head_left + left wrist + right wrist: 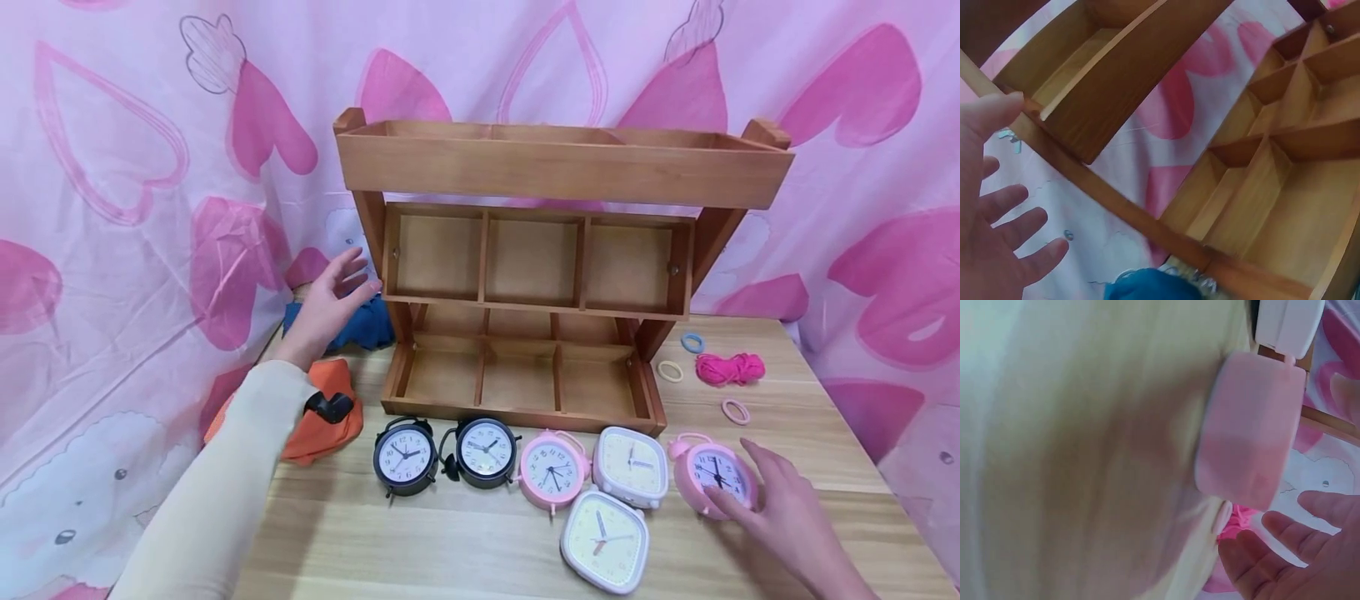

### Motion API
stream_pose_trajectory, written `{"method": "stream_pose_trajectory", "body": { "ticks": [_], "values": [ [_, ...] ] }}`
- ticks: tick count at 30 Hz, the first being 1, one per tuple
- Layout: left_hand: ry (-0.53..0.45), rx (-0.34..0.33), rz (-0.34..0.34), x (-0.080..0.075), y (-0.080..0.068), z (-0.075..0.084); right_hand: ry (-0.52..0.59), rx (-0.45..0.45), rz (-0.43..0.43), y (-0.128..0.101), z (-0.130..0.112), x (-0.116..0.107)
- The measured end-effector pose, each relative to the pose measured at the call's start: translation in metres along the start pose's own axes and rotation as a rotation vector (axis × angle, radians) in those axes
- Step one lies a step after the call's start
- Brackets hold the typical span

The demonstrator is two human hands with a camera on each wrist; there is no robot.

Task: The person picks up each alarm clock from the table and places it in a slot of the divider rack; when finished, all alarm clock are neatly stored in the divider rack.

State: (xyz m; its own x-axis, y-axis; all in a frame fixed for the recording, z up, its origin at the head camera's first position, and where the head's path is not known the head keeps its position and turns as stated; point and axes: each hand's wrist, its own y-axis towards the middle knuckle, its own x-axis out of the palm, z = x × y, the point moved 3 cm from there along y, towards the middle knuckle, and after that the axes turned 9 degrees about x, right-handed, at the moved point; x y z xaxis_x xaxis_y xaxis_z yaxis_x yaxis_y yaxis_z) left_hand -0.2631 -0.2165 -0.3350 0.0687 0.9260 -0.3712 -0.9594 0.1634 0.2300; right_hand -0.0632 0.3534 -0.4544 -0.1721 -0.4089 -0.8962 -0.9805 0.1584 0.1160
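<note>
My left hand (330, 308) is raised at the left side of a brown wooden shelf rack (562, 171), its fingers spread and holding nothing. In the left wrist view the thumb overlaps the rack's side post (1104, 194); whether it touches cannot be told. My right hand (787, 512) reaches around a pink twin-bell alarm clock (712, 475) at the right end of a row. In the right wrist view, its extended fingertips (1275, 522) lie close to the clock's pink side (1250, 428) without gripping it. Beside that clock stands a white square clock (632, 465).
Two black alarm clocks (405, 457), another pink clock (552, 471) and a second white clock (604, 540) line the table's front. Pink yarn (729, 368) and several hair ties (736, 411) lie right. Orange cloth (330, 429) and blue cloth (367, 325) lie left.
</note>
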Motion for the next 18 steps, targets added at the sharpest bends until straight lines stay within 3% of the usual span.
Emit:
{"method": "stream_pose_trajectory", "body": {
  "ticks": [4,7,18],
  "values": [
    [-0.063,-0.038,-0.026,0.011,0.002,0.0,-0.011,0.049,-0.051,-0.005,0.0,0.006],
    [-0.055,-0.059,-0.035,0.017,0.002,-0.003,-0.014,0.06,-0.078,-0.009,0.0,0.011],
    [-0.009,-0.026,0.001,0.02,0.009,-0.01,-0.027,0.068,-0.082,-0.008,-0.002,0.015]
  ]
}}
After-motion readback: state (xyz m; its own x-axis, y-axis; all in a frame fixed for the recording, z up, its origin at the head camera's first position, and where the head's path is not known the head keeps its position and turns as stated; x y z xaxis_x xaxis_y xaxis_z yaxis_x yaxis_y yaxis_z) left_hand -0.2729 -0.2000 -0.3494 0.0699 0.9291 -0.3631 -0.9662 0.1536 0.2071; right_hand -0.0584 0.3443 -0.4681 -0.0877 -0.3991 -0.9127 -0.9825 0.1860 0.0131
